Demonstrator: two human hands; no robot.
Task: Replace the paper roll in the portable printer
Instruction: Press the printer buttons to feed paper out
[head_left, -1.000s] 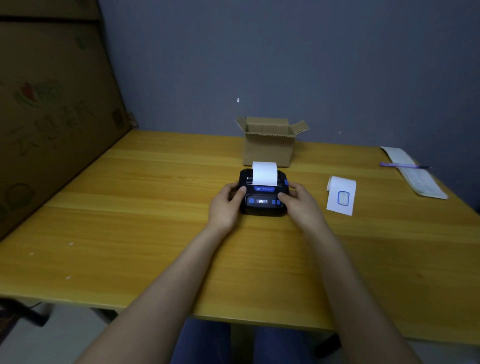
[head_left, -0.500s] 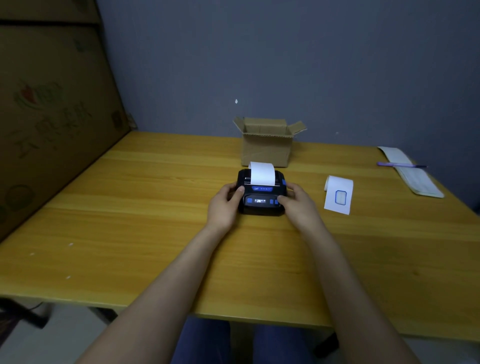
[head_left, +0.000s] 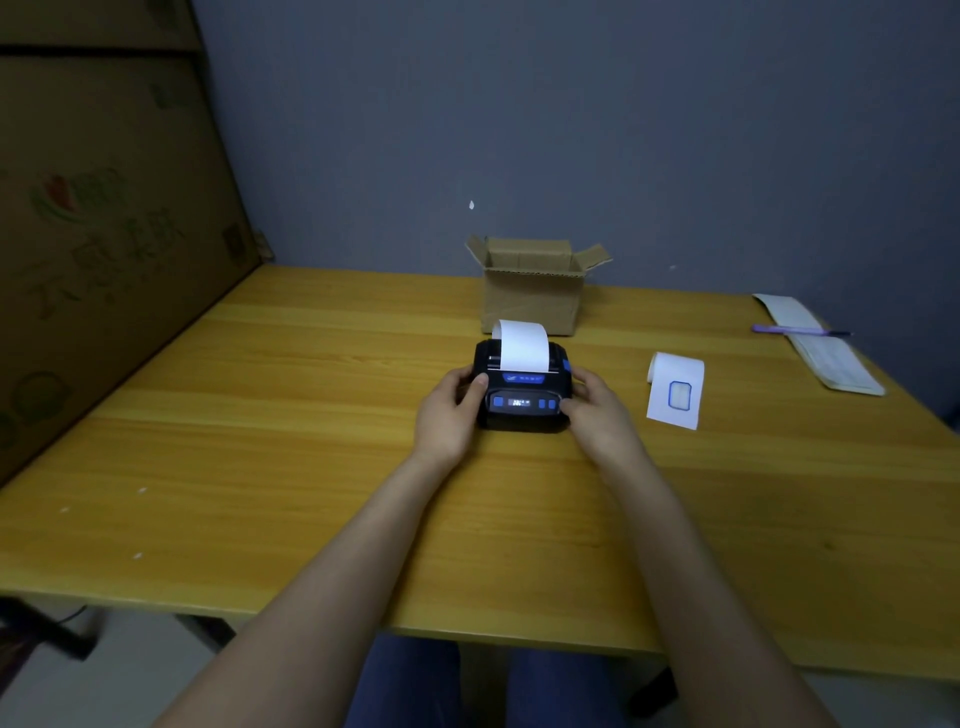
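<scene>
A small black portable printer (head_left: 522, 404) with blue buttons and a lit display sits in the middle of the wooden table (head_left: 260, 467). A white strip of paper (head_left: 522, 345) curls up out of its closed lid. My left hand (head_left: 449, 415) grips the printer's left side, thumb on its front corner. My right hand (head_left: 602, 415) holds the right side, fingers against the front panel. To the right lies a second white paper roll (head_left: 675, 389), partly unrolled, with a blue rectangle printed on it.
An open cardboard box (head_left: 532, 291) stands just behind the printer. A long paper slip (head_left: 826, 353) with a purple pen (head_left: 795, 330) lies at the far right. A large cardboard panel (head_left: 104, 234) leans along the left edge. A grey wall is behind.
The paper strip out of the printer has grown slightly longer. Both hands stay on the printer's sides; the view has shifted a little.
</scene>
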